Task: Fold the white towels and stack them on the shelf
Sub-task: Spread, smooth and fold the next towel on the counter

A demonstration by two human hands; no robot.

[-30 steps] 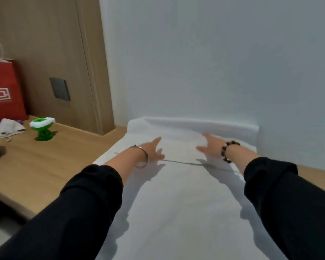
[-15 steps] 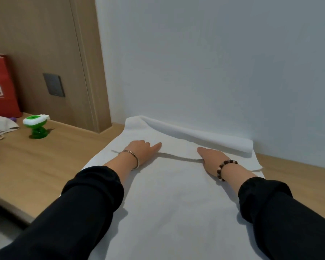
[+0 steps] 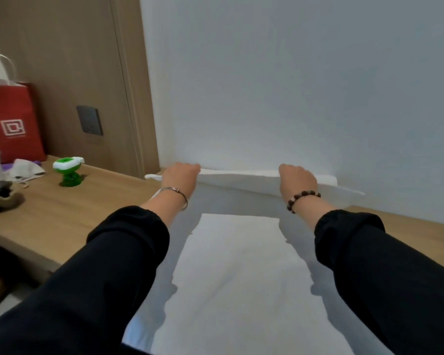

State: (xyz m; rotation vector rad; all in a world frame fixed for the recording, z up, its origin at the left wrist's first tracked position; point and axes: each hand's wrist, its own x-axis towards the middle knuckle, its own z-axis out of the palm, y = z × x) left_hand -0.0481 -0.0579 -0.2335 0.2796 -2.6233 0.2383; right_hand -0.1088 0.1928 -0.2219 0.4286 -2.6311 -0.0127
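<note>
Shifted to far edge, left grip point(image 3: 181, 174) and right grip point(image 3: 296, 179) clenched on smooth white towel point(image 3: 236, 278); square logo point(image 3: 12, 127) on red bag point(image 3: 0, 103).

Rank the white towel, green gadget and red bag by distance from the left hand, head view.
1. White towel: gripped by the left hand at its far edge.
2. Green gadget: on the desk, to the left.
3. Red bag: farthest left, against the wood panel.
</note>
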